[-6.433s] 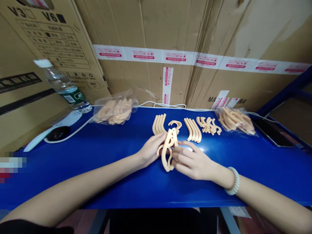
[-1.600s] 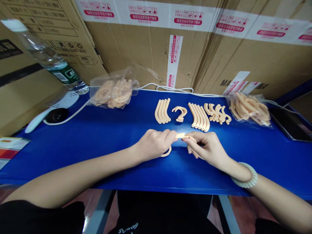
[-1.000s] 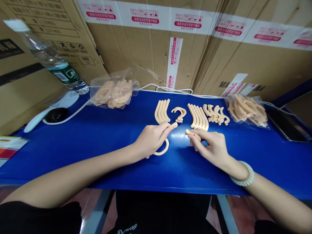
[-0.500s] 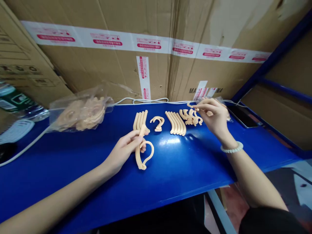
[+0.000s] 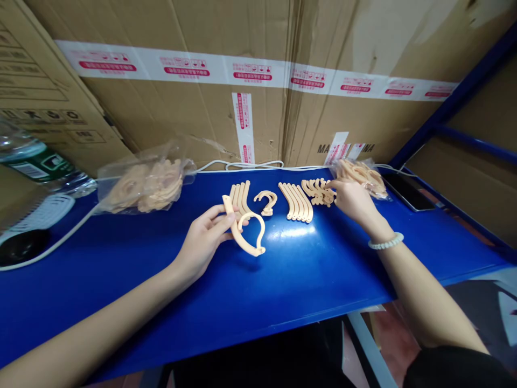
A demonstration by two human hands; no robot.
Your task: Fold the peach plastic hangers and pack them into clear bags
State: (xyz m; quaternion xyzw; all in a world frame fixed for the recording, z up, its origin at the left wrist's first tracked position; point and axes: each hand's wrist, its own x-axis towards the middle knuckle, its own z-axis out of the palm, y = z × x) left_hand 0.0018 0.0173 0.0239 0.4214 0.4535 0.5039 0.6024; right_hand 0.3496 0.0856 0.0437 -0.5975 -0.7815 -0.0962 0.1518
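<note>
Your left hand (image 5: 208, 231) is closed in a pinch, thumb and fingers gripping the upper part of a joined beige piece (image 5: 247, 246), which you hold tilted over the blue worktop (image 5: 299, 285). It is a slim curved arm with a looping part meeting it at the lower end, and there is a small hole near its upper tip. Your right hand (image 5: 352, 200) is stretched forward with its fingers curled in at the right end of the cluster of small curved pieces (image 5: 317, 189); the fingertips are partly hidden, so I cannot tell whether you have hold of one. Just beyond your left fingers lies a row of long curved strips (image 5: 243, 195), partly covered by them. To its right you have a few stacked hooks (image 5: 267, 205), then a second row of strips (image 5: 296, 202), side by side, next to that cluster. A clear bag of beige parts (image 5: 363, 177) sits just behind your right hand, and a larger clear bag (image 5: 141, 186) lies well to the left.
</note>
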